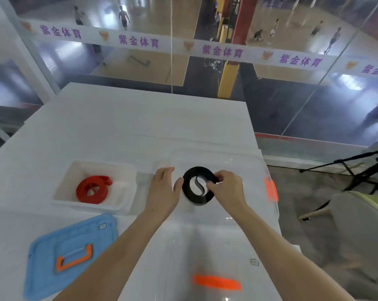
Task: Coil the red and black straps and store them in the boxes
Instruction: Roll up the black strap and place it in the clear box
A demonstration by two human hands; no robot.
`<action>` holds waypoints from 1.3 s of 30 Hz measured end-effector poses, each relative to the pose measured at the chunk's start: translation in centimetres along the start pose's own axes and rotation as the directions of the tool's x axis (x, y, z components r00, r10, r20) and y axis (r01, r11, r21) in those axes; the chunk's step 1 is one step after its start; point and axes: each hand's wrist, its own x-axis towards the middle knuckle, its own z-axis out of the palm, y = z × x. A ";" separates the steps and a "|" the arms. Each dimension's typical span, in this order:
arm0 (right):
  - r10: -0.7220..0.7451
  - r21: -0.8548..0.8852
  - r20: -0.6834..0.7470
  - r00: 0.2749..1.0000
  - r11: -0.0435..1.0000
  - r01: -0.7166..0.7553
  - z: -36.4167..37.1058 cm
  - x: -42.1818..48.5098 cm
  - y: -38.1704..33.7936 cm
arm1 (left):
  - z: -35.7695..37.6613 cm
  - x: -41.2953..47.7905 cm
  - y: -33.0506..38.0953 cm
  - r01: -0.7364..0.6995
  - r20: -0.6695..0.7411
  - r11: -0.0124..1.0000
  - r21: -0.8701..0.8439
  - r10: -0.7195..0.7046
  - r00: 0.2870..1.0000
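A coiled black strap [191, 193] sits inside the clear plastic box [244, 168] at the table's right. My right hand [226, 187] pinches the coil's right edge with curled fingers. My left hand [164, 187] lies beside the coil's left side, fingers straight, thumb touching the strap. A coiled red strap [92, 189] lies in the white box [127, 170] to the left, with one loose loop sticking out at its upper right.
A blue lid [44, 257] with an orange handle lies at the front left of the white table [129, 127]. A clear lid [216, 246] with an orange handle sits near the front. A chair [357, 224] and tripod legs [362, 170] stand at the right.
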 end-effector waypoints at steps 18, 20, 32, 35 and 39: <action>0.272 -0.215 0.221 0.936 0.950 -0.225 13.8 12.6 7.4 | 6.5 3.2 -5.4 -0.142 0.223 0.803 0.579 0.012 0.975; 0.275 -0.213 0.228 0.934 0.950 -0.228 14.6 12.8 7.9 | 6.6 3.2 -5.4 -0.144 0.229 0.796 0.589 0.007 0.973; 0.281 -0.080 0.243 0.929 0.960 -0.270 15.9 13.9 9.7 | 6.8 3.1 -5.6 -0.154 0.236 0.783 0.602 0.010 0.972; 0.276 -0.108 0.261 0.925 0.960 -0.256 15.5 14.0 9.5 | 6.7 3.0 -5.5 -0.151 0.240 0.773 0.616 -0.002 0.971; 0.273 -0.156 0.286 0.918 0.959 -0.236 13.8 13.5 8.4 | 6.5 3.2 -5.1 -0.151 0.257 0.762 0.630 -0.021 0.966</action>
